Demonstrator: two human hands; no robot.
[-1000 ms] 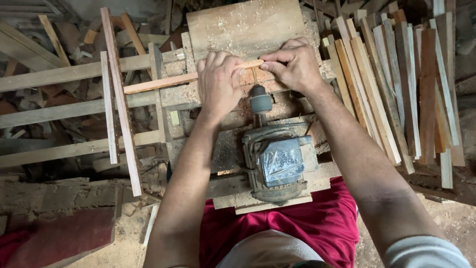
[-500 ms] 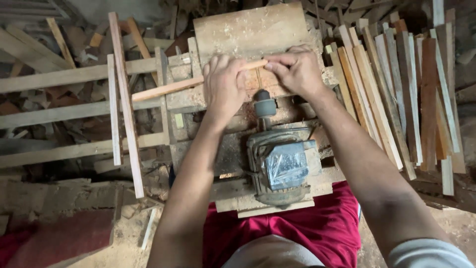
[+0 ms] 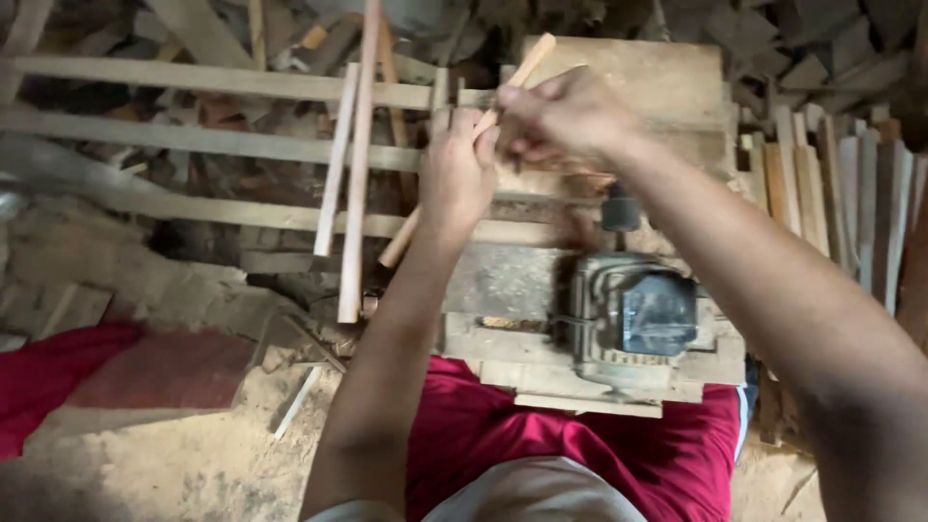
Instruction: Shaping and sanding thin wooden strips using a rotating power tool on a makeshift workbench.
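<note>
So both hands are on a round wooden stick (image 3: 512,82), which runs on a diagonal from up by the top of the wooden machine surface (image 3: 657,82) down and left to its lower end near the frame rails. The left hand (image 3: 456,174) is wrapped around the middle of it, fingers curled shut on the wood, so the stick goes straight through the fist and pokes out below it. The right hand (image 3: 561,116) grips it just above, touching or nearly touching the left one, fingers pressed together around the shaft, with only the top tip of the stick showing past the knuckles. It's a bit motion-blurred there, so I can't make out the individual fingertips. Right below the hands sits a grey electric motor (image 3: 638,319) with a dark spindle (image 3: 621,208) sticking up toward them, all bolted onto rough planks. Off to the left two loose sticks (image 3: 353,164) lean across long horizontal wooden rails (image 3: 193,140), and on the right there's a row of thin wooden slats (image 3: 841,203) stacked side by side. The person is wearing red shorts (image 3: 541,445), and the floor is sawdust (image 3: 184,464).
</note>
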